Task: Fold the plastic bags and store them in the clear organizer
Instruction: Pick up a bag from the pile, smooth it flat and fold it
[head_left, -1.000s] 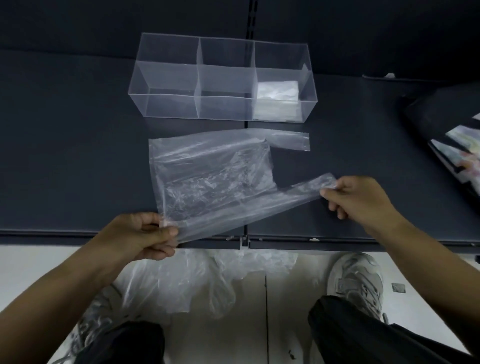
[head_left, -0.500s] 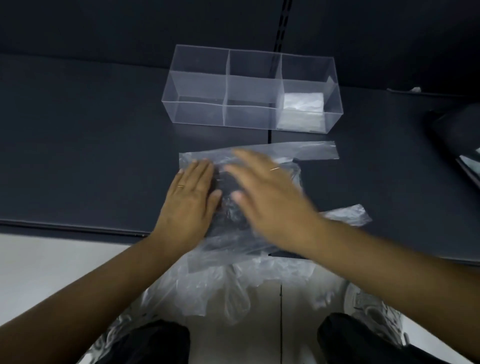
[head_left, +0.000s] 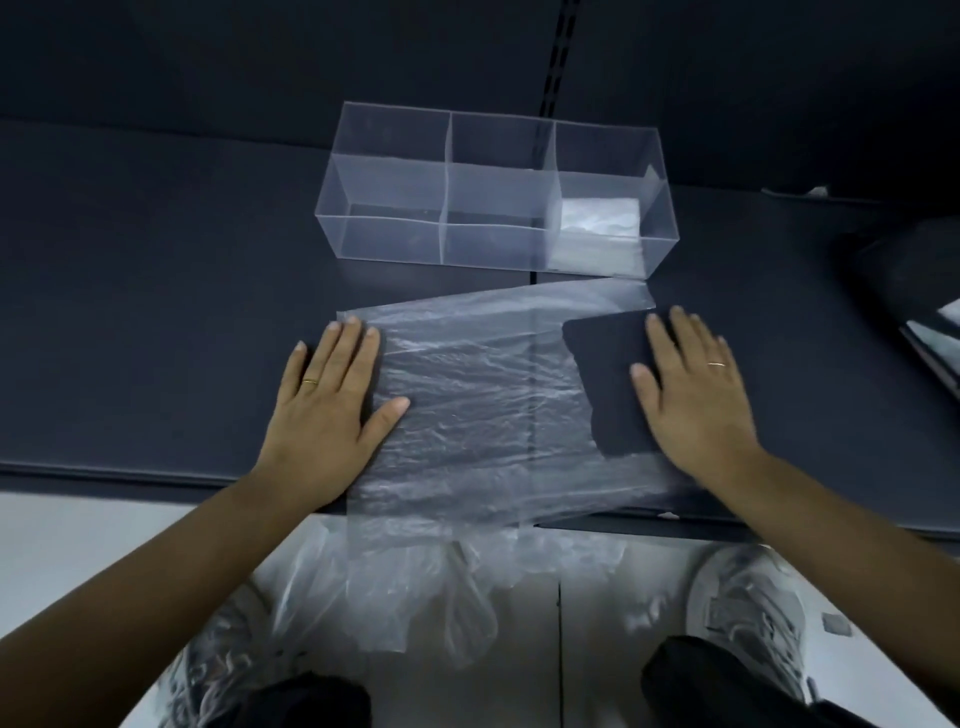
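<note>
Step in hand: smoothing before the first fold. Plastic bag (head_left: 467, 405) lies spread on the table (head_left: 156, 312), centre, its 6 o'clock edge hanging over the lip. Left hand (head_left: 327, 410) is flat, fingers straight, pressing the 9 o'clock edge. Right hand (head_left: 696, 395) is flat at the handle end, 3 o'clock. Organizer (head_left: 493, 192) sits at 12 o'clock with a folded bag (head_left: 597, 223) in its right compartment. Next, probably: pinch a long edge and fold it across.
</note>
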